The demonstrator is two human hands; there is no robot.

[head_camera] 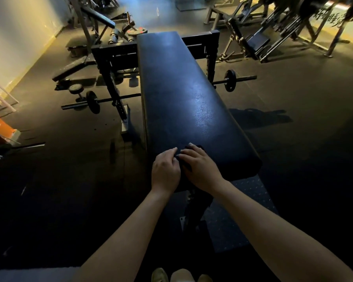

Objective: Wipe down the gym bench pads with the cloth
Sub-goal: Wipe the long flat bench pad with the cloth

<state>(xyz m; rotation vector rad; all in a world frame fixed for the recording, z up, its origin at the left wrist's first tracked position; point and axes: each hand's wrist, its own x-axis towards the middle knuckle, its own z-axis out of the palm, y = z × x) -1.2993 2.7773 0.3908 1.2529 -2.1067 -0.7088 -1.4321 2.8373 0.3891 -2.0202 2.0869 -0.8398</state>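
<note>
Wiping looks barely begun: the left hand (166,168) pinches the cloth (198,149), which the right hand (200,168) presses flat, so next it needs pushing forward along the bench pad (181,88) beyond the fingers.

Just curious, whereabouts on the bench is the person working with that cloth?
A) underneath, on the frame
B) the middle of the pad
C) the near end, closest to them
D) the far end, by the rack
C: the left hand and right hand both sit on the dark cloth at the near end of the bench pad.
</note>
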